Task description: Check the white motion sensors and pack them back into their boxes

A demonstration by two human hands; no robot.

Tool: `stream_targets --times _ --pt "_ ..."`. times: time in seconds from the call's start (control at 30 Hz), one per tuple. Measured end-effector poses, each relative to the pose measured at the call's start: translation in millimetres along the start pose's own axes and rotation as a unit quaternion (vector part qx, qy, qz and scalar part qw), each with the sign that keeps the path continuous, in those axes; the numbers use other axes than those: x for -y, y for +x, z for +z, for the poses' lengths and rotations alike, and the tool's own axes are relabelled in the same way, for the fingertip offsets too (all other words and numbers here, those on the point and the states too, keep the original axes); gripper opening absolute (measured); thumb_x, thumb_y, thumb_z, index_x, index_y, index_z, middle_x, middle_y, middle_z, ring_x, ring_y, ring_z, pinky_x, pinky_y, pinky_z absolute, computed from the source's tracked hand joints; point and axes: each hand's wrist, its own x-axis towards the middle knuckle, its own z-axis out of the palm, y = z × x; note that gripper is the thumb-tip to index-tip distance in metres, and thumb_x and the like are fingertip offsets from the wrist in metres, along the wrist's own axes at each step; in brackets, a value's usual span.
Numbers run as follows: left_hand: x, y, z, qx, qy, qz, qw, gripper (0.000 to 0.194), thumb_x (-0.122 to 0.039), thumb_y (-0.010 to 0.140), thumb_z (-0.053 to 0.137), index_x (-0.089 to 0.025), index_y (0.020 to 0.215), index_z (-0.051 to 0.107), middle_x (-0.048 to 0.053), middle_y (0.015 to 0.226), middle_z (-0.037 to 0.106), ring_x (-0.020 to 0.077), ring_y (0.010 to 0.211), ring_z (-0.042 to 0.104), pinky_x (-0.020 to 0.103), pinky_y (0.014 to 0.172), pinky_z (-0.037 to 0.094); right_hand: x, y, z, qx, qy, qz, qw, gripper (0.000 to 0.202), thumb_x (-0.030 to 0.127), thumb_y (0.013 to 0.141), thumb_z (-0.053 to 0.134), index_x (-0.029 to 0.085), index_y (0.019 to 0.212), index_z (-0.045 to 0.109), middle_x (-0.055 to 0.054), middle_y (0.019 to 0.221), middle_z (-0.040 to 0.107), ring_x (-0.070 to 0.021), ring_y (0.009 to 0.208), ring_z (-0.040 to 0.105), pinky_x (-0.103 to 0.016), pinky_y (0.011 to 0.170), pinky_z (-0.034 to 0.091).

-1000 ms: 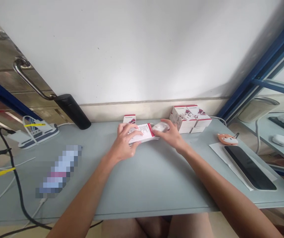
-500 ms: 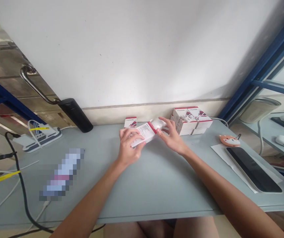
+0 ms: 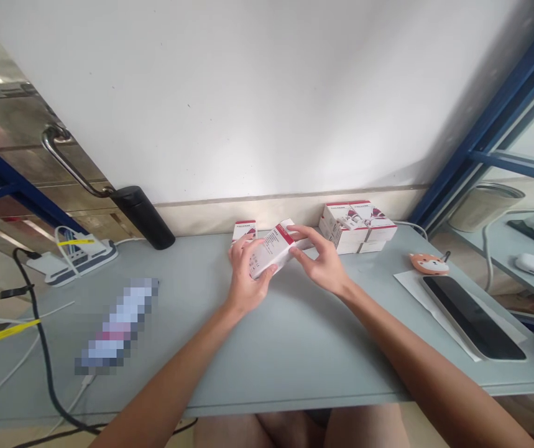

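Observation:
A small white carton with a red band and printed text (image 3: 272, 252) is held tilted above the desk. My left hand (image 3: 247, 283) wraps round its lower left end, fingers on top and thumb at the near side. My right hand (image 3: 323, 264) closes on the upper right end, thumb against the edge and fingers behind at the flap; what lies inside the carton is hidden. Behind my left fingers stands a similar carton (image 3: 245, 228). To the right of my right hand is a block of several matching cartons (image 3: 364, 233).
A black bottle (image 3: 140, 218) and a power strip (image 3: 80, 261) stand at the left, with a blurred-out phone (image 3: 120, 326) on a cable nearer me. At the right lie a dark-screened phone (image 3: 474, 317) on paper and an orange animal-faced case (image 3: 429, 264). A wall closes off the back.
The white piece that showed at the carton's right end is out of sight. The carton has tipped more upright, and my right fingers have shifted against its end.

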Motion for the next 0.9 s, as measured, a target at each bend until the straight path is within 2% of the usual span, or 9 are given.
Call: stream_targets --times 0.17,0.3,0.4,0.47,0.53,0.6,0.7,0.8,0.9 --pt "-6.5 -6.7 7.2 0.103 -0.112 -0.083 0.985 0.071 -0.035 0.095 0.072 -0.036 0.157 0.039 0.010 0.155 0.053 0.0309 0.145 0.050 0.050 0.118 0.044 2.7 -0.6 -3.3 0.005 -0.076 -0.113 0.991 0.041 0.010 0.098 0.054 0.032 0.131 0.066 -0.004 0.118 0.077 -0.0223 0.104 0.073 -0.042 0.094 0.060" --pt "-12.7 -9.3 9.1 0.112 -0.146 -0.144 0.972 0.101 -0.032 0.085 0.084 -0.039 0.166 0.023 0.012 0.160 0.045 0.0331 0.148 0.046 0.052 0.119 0.045 2.4 -2.5 -0.2 -0.037 -0.192 -0.236 0.952 0.045 0.007 0.096 0.057 0.032 0.134 0.063 -0.008 0.119 0.073 -0.0262 0.109 0.070 -0.045 0.093 0.060" --pt "-14.3 -10.2 9.8 0.102 -0.148 -0.141 0.973 0.119 -0.029 0.080 0.088 -0.042 0.169 0.009 0.012 0.169 0.029 0.0365 0.160 0.027 0.057 0.126 0.037 2.8 -3.4 4.4 -0.117 -0.221 -0.222 0.942 0.046 0.012 0.096 0.065 0.031 0.137 0.060 -0.012 0.126 0.067 -0.0293 0.116 0.067 -0.048 0.095 0.060" --pt "-13.6 -10.7 10.7 0.097 -0.158 -0.133 0.974 0.125 -0.028 0.079 0.090 -0.044 0.169 0.005 0.013 0.168 0.026 0.0382 0.161 0.025 0.060 0.125 0.038 3.3 -4.0 5.9 -0.132 -0.209 -0.187 0.951 0.045 0.014 0.097 0.064 0.030 0.138 0.059 -0.013 0.127 0.065 -0.0298 0.119 0.066 -0.050 0.097 0.060" --pt "-11.9 -11.4 12.3 0.097 -0.178 -0.125 0.971 0.126 -0.028 0.078 0.091 -0.044 0.169 0.005 0.014 0.167 0.028 0.0388 0.159 0.031 0.060 0.121 0.044 3.1 -4.8 5.6 -0.104 -0.187 -0.158 0.964 0.047 0.014 0.099 0.059 0.030 0.143 0.056 -0.013 0.133 0.065 -0.0293 0.124 0.065 -0.050 0.101 0.060" --pt "-9.8 -12.0 14.3 0.097 -0.202 -0.118 0.967 0.126 -0.029 0.078 0.091 -0.044 0.169 0.006 0.015 0.164 0.033 0.0381 0.154 0.039 0.057 0.115 0.051 1.7 -5.5 4.5 -0.039 -0.167 -0.150 0.974 0.050 0.013 0.101 0.054 0.030 0.149 0.054 -0.012 0.141 0.065 -0.0284 0.130 0.063 -0.051 0.108 0.057" --pt "-6.5 -12.3 16.8 0.095 -0.217 -0.119 0.964 0.120 -0.031 0.077 0.092 -0.043 0.167 0.013 0.015 0.165 0.034 0.0370 0.153 0.041 0.054 0.112 0.054 -1.1 -6.4 3.5 0.037 -0.157 -0.154 0.975 0.051 0.012 0.103 0.046 0.030 0.150 0.055 -0.008 0.144 0.068 -0.0280 0.136 0.061 -0.055 0.114 0.053" --pt "-2.5 -11.2 16.5 0.096 -0.205 -0.122 0.966 0.113 -0.036 0.076 0.093 -0.040 0.163 0.021 0.014 0.166 0.031 0.0360 0.154 0.039 0.052 0.117 0.049 -2.1 -6.6 3.5 0.048 -0.160 -0.167 0.972 0.055 0.008 0.101 0.042 0.031 0.149 0.058 -0.005 0.141 0.071 -0.0276 0.139 0.059 -0.056 0.115 0.053" --pt "3.2 -7.9 13.5 0.082 -0.194 -0.089 0.973 0.100 -0.041 0.075 0.094 -0.036 0.153 0.031 0.014 0.155 0.042 0.0322 0.141 0.052 0.049 0.112 0.050 -1.3 -6.9 3.1 0.043 -0.192 -0.198 0.960 0.056 0.005 0.098 0.044 0.030 0.145 0.062 -0.008 0.149 0.064 -0.0292 0.143 0.054 -0.057 0.116 0.051"
